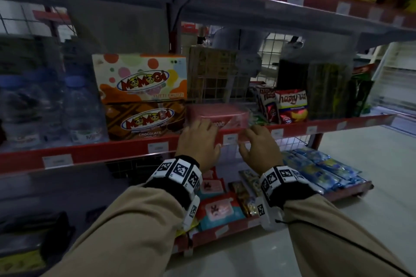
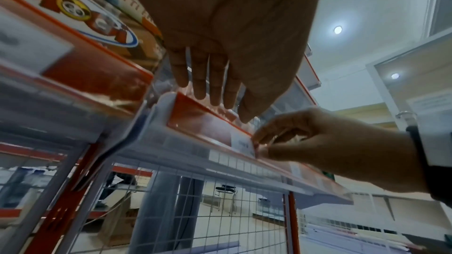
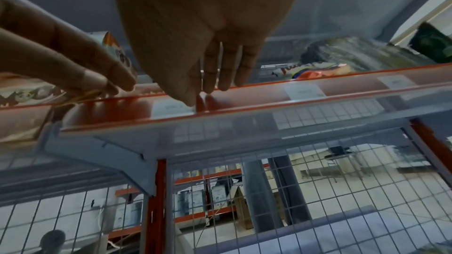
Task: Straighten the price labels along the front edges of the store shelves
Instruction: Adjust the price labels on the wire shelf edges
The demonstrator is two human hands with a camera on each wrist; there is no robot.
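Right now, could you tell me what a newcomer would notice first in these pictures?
Both hands meet at a white price label on the middle shelf's red front rail: the left hand beside it, the right hand touching its edge. Behind, at left, stand two bright Momogi boxes.

On the middle shelf, two Momogi boxes (image 1: 144,96) are stacked one on the other, with water bottles (image 1: 74,110) stood to their left. Right of the boxes a low pack (image 1: 221,114) is set behind the shelf's front rail (image 1: 112,153), and snack bags (image 1: 290,105) are placed further right. A price label (image 1: 230,139) is seated in the rail between the left hand (image 1: 198,144) and the right hand (image 1: 261,146), the right fingers (image 3: 195,92) seemingly touching its right edge, though blur hides the contact. More labels (image 1: 276,134) are spaced along the rail rightward. Below, packets (image 1: 315,168) are laid on the bottom shelf.
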